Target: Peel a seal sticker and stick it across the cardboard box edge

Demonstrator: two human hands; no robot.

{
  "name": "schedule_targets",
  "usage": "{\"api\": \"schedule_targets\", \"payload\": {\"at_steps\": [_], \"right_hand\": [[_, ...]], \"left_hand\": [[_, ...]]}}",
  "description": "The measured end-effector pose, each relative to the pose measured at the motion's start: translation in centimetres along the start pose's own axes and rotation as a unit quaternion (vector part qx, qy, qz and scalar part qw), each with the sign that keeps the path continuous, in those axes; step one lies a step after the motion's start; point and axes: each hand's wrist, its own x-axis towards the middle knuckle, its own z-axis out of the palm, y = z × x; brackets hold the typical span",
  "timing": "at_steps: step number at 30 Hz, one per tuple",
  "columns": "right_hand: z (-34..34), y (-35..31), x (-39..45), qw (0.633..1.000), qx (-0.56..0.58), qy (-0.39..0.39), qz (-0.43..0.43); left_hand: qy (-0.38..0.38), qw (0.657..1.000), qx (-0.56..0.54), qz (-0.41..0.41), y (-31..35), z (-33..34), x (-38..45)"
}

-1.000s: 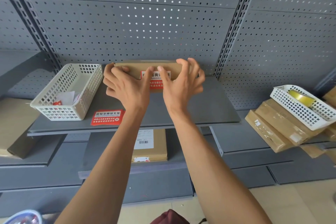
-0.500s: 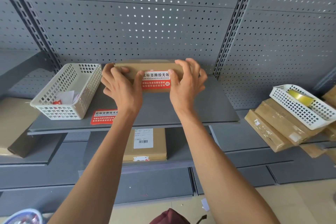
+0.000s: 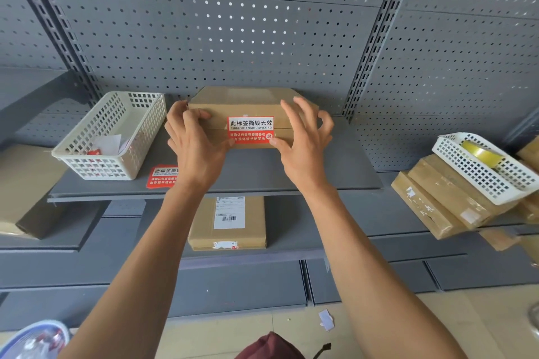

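A brown cardboard box (image 3: pixel 248 100) stands on the grey shelf (image 3: pixel 262 172) against the pegboard. A red and white seal sticker (image 3: pixel 250 130) lies flat on the box's front face, across the seam. My left hand (image 3: pixel 195 146) grips the box's left front corner, thumb beside the sticker's lower left. My right hand (image 3: pixel 303 143) has its fingers spread over the box's right end, thumb tip pressing the sticker's lower right corner.
A white basket (image 3: pixel 110 134) with scraps sits left on the shelf, a stack of red stickers (image 3: pixel 162 176) in front of it. Another box (image 3: pixel 227 223) lies on the lower shelf. At right, taped boxes (image 3: pixel 443 198) carry a white basket (image 3: pixel 484 166) holding tape.
My thumbs have slid apart from the sticker's middle to its sides, uncovering the whole sticker. The hands have spread toward the box's ends.
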Motion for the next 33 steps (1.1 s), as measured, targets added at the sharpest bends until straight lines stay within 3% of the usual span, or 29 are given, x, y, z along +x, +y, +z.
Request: {"api": "schedule_targets", "payload": {"at_steps": [16, 27, 30, 33], "right_hand": [[-0.6, 1.4, -4.6, 0.994, -0.074, -0.081, -0.028], [-1.2, 2.6, -6.8, 0.985, -0.101, -0.131, -0.043], [-2.3, 3.2, -6.2, 0.973, -0.127, -0.18, -0.064], [-4.6, 3.5, -4.9, 0.957, -0.122, -0.258, -0.055]], "left_hand": [[-0.072, 0.997, -0.027, 0.013, -1.7, -0.2, -4.5], [-0.113, 0.993, 0.027, 0.006, -2.5, -0.9, -6.4], [-0.132, 0.99, 0.041, 0.011, -2.4, -2.1, -5.9], [-0.14, 0.99, -0.017, -0.018, -1.7, -4.3, -5.3]]}}
